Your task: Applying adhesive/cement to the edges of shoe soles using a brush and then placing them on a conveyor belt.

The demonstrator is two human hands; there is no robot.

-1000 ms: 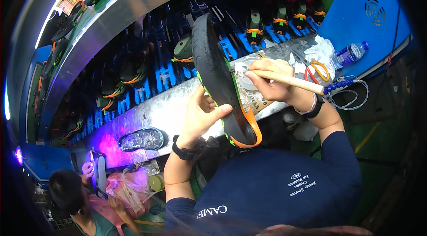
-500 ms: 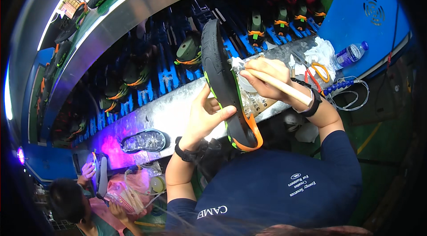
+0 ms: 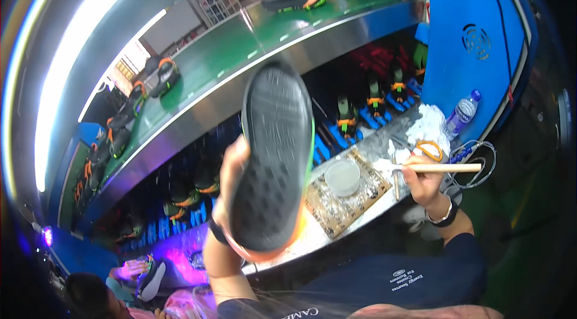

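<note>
My left hand [image 3: 233, 165] is closed round the side of a black shoe [image 3: 273, 156] with an orange heel and green edging. The shoe stands tilted up, its underside facing me, with glossy streaks on the front half and dimples lower down. Off to the right, my right hand [image 3: 424, 185] grips a brush [image 3: 445, 168] by its pale wooden handle. White stuff covers the brush's head, which points left and is apart from the shoe. Between the hands, a round translucent tub [image 3: 342, 177] rests on brown cardboard [image 3: 327, 214].
Orange-handled scissors [image 3: 429, 150], white rags [image 3: 428, 123] and a bottle [image 3: 464, 112] lie right of the cardboard. Behind, blue racks [image 3: 345, 135] hold shoes below a green conveyor belt [image 3: 228, 57] carrying more shoes. At lower left a co-worker's hand [image 3: 133, 269] holds another shoe.
The shoe has turned from side-on to underside facing me and moved left. My right hand with the brush has drawn away to the right and down. The view has tilted up, showing more conveyor.
</note>
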